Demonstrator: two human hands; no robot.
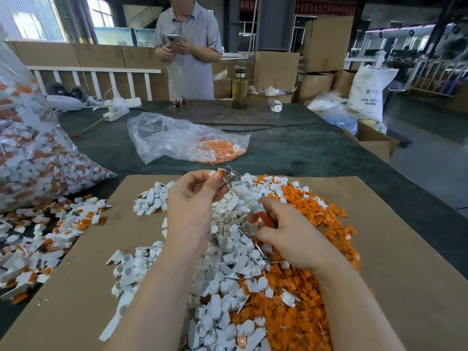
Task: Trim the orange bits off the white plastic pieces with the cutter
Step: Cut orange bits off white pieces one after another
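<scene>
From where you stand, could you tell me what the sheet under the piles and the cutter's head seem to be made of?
The sheet looks like plain brown cardboard: matte, flat, with staples near its left edge. The cutter head looks like bare metal, silvery and shiny; its handles look wrapped in tape, red lower down, in the right hand.

Two plastic bags [187,138] of parts, one cutter [243,196], one bottle [239,88], one white sack [369,95].

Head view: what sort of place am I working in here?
Most likely a plastics factory floor or packing workshop. Stacked cardboard cartons line the back, a white sack printed ABS resin stands at right, and bulk bags of untrimmed white-and-orange pieces sit on the long work table.
</scene>
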